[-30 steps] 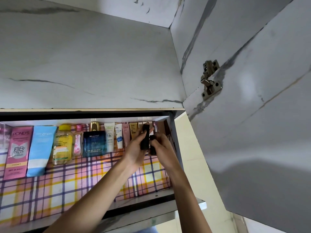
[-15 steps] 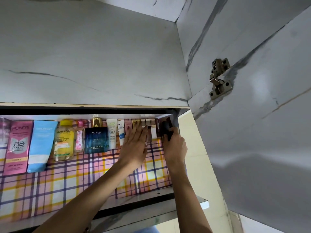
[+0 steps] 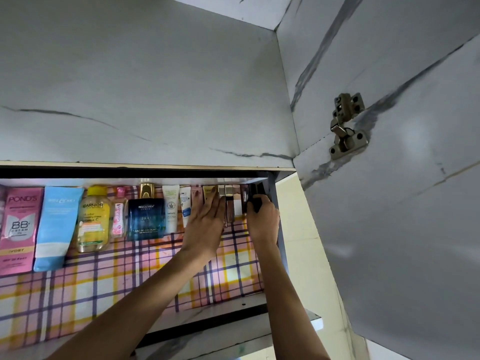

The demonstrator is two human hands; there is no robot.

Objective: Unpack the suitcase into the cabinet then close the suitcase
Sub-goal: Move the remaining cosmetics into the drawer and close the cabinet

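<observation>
Both my arms reach into the cabinet shelf point(image 3: 78, 294), lined with pink and yellow checked paper. My right hand point(image 3: 263, 222) is shut on a small black cosmetic item point(image 3: 255, 203) at the shelf's far right end, against the side wall. My left hand point(image 3: 206, 224) lies flat with fingers spread against a row of slim lipstick-like tubes point(image 3: 231, 201), holding nothing. Along the back stand a pink Pond's BB box point(image 3: 18, 229), a blue tube point(image 3: 55, 227), a yellow Garnier bottle point(image 3: 92, 219) and a dark blue cologne bottle point(image 3: 146, 219). The suitcase is out of view.
The open cabinet door point(image 3: 402, 203) with its metal hinge point(image 3: 346, 126) hangs at the right. A marble-patterned panel point(image 3: 142, 87) closes the space above the shelf. The front half of the checked liner point(image 3: 104, 281) is bare.
My right hand has carried the black item from the middle to the far right end of the row. My left hand let go and opened flat against the tubes.
</observation>
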